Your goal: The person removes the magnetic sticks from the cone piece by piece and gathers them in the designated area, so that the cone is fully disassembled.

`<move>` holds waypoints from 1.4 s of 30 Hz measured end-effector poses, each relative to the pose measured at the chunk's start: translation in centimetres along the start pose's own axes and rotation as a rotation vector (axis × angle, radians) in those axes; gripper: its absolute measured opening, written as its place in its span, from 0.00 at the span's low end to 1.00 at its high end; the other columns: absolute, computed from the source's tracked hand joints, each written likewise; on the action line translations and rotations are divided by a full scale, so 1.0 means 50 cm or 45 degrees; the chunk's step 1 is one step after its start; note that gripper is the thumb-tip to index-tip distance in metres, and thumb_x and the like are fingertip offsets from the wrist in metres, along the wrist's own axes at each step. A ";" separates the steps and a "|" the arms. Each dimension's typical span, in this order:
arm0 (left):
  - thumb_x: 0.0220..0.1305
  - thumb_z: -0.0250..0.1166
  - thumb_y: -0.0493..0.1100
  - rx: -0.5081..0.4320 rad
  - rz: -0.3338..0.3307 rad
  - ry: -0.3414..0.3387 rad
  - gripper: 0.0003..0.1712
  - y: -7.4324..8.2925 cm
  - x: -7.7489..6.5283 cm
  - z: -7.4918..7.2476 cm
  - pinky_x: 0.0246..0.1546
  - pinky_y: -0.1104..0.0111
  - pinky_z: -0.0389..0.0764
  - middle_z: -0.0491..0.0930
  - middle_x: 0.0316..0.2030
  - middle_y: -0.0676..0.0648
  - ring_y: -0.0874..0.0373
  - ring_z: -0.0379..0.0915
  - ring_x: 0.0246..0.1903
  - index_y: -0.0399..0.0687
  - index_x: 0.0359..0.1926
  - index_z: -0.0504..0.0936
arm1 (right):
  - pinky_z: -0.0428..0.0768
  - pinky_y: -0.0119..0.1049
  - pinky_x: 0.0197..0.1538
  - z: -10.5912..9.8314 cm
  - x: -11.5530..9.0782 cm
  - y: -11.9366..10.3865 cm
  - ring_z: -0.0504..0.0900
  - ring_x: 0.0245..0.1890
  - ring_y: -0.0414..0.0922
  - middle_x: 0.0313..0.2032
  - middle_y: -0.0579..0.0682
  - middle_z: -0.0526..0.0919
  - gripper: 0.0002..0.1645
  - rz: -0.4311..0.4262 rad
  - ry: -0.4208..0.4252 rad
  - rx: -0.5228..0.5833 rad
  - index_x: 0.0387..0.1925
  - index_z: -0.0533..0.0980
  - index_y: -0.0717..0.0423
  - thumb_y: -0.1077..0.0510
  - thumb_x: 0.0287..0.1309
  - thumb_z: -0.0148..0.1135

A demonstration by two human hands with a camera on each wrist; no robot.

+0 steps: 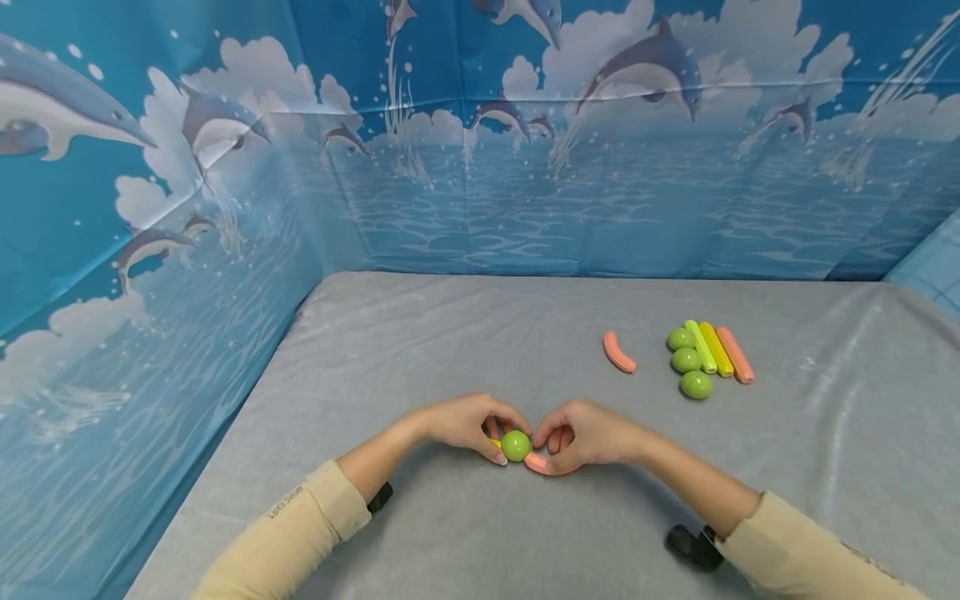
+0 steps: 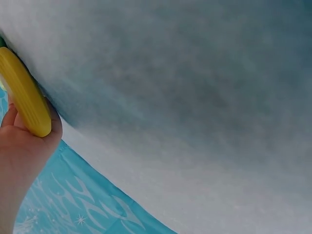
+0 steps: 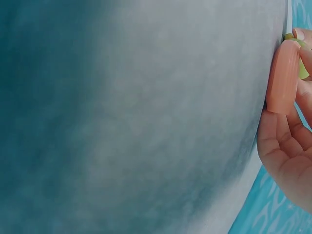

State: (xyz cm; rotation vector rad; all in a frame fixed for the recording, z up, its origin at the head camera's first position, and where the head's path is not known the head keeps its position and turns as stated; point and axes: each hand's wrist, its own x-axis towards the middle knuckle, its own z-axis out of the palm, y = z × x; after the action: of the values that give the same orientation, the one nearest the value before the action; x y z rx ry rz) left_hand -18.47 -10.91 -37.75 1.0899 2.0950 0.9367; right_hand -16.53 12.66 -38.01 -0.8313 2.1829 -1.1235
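Both hands meet at the table's near middle around a green ball (image 1: 515,445). My left hand (image 1: 472,425) grips a yellow stick (image 2: 25,95), mostly hidden under the fingers in the head view, its tip showing at the ball's left. My right hand (image 1: 573,435) grips a curved pink stick (image 1: 538,464), seen as a pink bar (image 3: 283,76) in the right wrist view. The ball sits between the two sticks, touching both.
On the grey table cloth (image 1: 450,333), far right, lie three green balls (image 1: 686,360) beside a lime, a yellow and a pink stick (image 1: 718,350). A lone curved pink stick (image 1: 618,352) lies left of them. Blue dolphin-print walls (image 1: 187,208) enclose the table.
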 end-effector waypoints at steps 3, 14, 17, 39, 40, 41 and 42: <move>0.53 0.70 0.35 0.001 0.002 0.007 0.24 -0.003 0.002 0.001 0.40 0.73 0.75 0.80 0.42 0.50 0.66 0.73 0.35 0.41 0.53 0.78 | 0.72 0.28 0.26 0.002 0.002 -0.001 0.74 0.22 0.39 0.24 0.45 0.78 0.14 -0.014 -0.018 0.001 0.35 0.82 0.60 0.62 0.42 0.71; 0.51 0.71 0.34 -0.037 -0.011 0.028 0.23 -0.008 0.002 0.005 0.37 0.73 0.76 0.80 0.40 0.51 0.66 0.75 0.32 0.42 0.51 0.80 | 0.66 0.25 0.20 0.009 0.006 -0.002 0.67 0.16 0.32 0.17 0.41 0.74 0.10 -0.096 -0.101 -0.034 0.33 0.82 0.58 0.60 0.46 0.71; 0.51 0.71 0.34 -0.047 -0.005 0.030 0.23 -0.011 0.001 0.007 0.37 0.73 0.76 0.80 0.41 0.50 0.66 0.75 0.33 0.42 0.51 0.80 | 0.65 0.25 0.21 0.010 0.005 -0.004 0.67 0.16 0.33 0.17 0.42 0.73 0.09 -0.091 -0.111 -0.011 0.33 0.82 0.58 0.61 0.46 0.70; 0.52 0.70 0.34 -0.097 -0.020 0.037 0.22 -0.010 -0.001 0.006 0.36 0.73 0.76 0.81 0.40 0.49 0.65 0.76 0.32 0.40 0.51 0.80 | 0.64 0.26 0.18 0.015 0.001 -0.030 0.65 0.12 0.32 0.12 0.39 0.68 0.06 -0.069 -0.015 -0.234 0.25 0.79 0.53 0.65 0.44 0.68; 0.52 0.70 0.34 -0.094 -0.018 0.042 0.22 -0.011 0.000 0.007 0.36 0.73 0.76 0.81 0.40 0.49 0.65 0.75 0.32 0.40 0.50 0.80 | 0.64 0.27 0.18 0.013 0.000 -0.029 0.64 0.12 0.33 0.13 0.40 0.68 0.05 -0.062 0.004 -0.240 0.25 0.79 0.53 0.64 0.44 0.68; 0.52 0.71 0.34 -0.089 -0.017 0.044 0.22 -0.011 0.000 0.007 0.36 0.73 0.76 0.81 0.40 0.49 0.65 0.75 0.32 0.40 0.50 0.80 | 0.63 0.27 0.18 0.010 -0.001 -0.026 0.64 0.12 0.33 0.13 0.40 0.68 0.05 -0.054 0.022 -0.245 0.25 0.79 0.53 0.64 0.45 0.68; 0.52 0.71 0.34 -0.085 -0.016 0.044 0.22 -0.011 0.000 0.007 0.36 0.73 0.76 0.81 0.39 0.49 0.65 0.76 0.32 0.41 0.50 0.80 | 0.63 0.27 0.18 0.007 -0.003 -0.023 0.64 0.12 0.33 0.13 0.40 0.68 0.04 -0.042 0.039 -0.242 0.26 0.79 0.53 0.63 0.46 0.67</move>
State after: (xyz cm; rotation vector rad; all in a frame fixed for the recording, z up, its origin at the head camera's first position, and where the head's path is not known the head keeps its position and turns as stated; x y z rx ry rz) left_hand -18.45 -11.03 -38.42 1.0320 2.0806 1.0190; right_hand -15.88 12.07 -37.20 -0.9395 2.3360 -0.9599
